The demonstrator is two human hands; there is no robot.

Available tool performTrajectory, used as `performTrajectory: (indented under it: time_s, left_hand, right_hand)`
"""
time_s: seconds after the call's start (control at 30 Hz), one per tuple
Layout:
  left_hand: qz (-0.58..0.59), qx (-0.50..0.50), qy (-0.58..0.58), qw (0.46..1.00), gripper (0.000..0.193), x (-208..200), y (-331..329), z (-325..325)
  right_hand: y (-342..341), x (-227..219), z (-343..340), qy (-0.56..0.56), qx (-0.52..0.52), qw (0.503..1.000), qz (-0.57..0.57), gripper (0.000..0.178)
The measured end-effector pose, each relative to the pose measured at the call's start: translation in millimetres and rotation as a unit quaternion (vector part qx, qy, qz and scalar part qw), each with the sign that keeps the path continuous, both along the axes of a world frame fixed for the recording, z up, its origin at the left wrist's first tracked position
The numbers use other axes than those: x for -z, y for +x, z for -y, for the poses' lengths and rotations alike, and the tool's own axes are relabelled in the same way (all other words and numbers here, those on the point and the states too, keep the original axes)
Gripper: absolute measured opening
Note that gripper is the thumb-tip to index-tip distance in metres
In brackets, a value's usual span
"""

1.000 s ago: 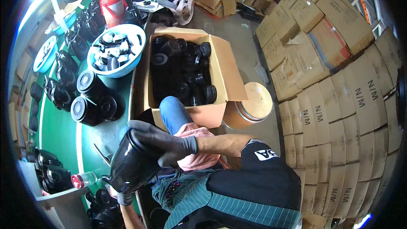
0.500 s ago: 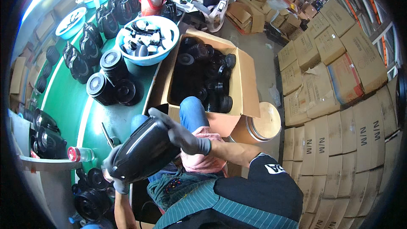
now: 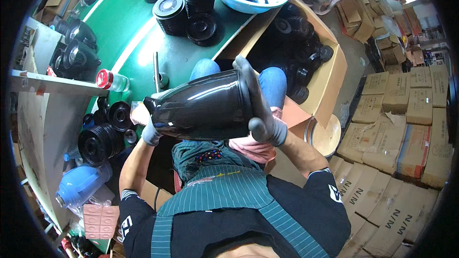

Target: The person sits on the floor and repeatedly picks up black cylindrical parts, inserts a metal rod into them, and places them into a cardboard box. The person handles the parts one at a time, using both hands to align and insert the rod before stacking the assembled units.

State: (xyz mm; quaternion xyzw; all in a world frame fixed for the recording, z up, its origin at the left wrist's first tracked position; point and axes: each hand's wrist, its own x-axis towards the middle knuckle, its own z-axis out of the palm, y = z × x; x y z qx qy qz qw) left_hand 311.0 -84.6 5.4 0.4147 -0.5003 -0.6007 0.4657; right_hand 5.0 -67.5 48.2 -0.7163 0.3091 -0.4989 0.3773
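Observation:
A glossy black, jug-shaped plastic shell lies on its side in the air above my lap, its length running left to right. My gloved left hand grips its narrower left end, mostly hidden behind the rim. Against the wide right end presses my gloved right hand, with the palm over the end and the thumb underneath. Just beyond the shell, a thin metal rod stands up from a small round base on the green table.
Stacked black round lids and a blue basin of small parts stand on the table. An open carton of black parts sits at my right knee, near a round drum. A red-lidded jar is left; stacked cartons line the right.
The shell has swung from a steep slant to nearly level, staying between both hands. My right hand's fingers now point upward along its end. The whole view has shifted toward my lap.

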Motion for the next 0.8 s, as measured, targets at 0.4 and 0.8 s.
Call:
performTrajectory:
  time_s: [0.4,0.8]
  left_hand:
    - [0.292,-0.083,-0.271,0.913,0.049,53.8,-41.9,-28.3]
    - [0.641,-0.135,-0.037,0.754,0.074,126.0,32.6,79.1]
  right_hand:
    - [-47.7,24.6,41.3,0.398,-0.01,0.911,0.107,0.064]
    - [-21.1,81.0,9.2,0.118,-0.116,0.968,-0.19,0.098]
